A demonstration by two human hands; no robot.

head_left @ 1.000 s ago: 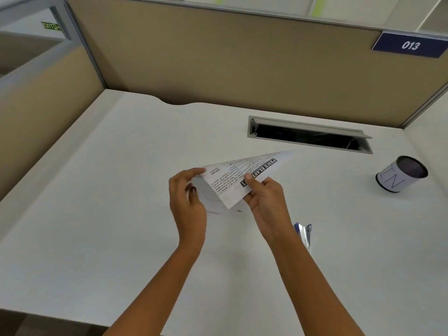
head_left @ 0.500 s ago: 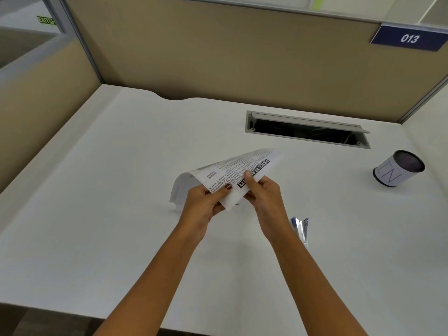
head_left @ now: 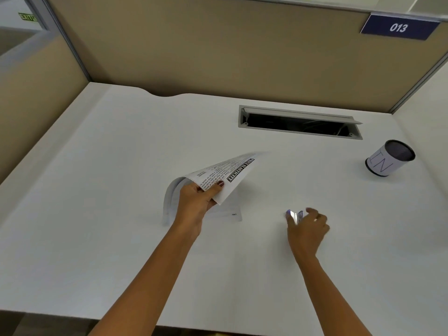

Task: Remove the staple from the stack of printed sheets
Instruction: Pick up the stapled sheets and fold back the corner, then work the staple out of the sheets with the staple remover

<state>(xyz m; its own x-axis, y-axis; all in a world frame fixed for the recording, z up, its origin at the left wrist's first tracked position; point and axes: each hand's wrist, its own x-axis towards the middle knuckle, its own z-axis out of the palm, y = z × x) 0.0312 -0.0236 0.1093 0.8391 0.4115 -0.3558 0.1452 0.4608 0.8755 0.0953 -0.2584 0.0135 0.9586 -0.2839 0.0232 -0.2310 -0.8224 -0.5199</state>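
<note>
My right hand (head_left: 308,230) has left the stapled sheets (head_left: 226,177), now pinched at frame centre by my left hand (head_left: 194,201) alone, and its blurred fingers curl round the staple remover (head_left: 294,215) on the bench (head_left: 97,214), grip uncertain, so prying likely follows.

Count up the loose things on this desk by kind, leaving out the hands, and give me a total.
stack of printed sheets: 1
blue and silver tool: 1
cylindrical pot marked IN: 1
Total: 3
</note>
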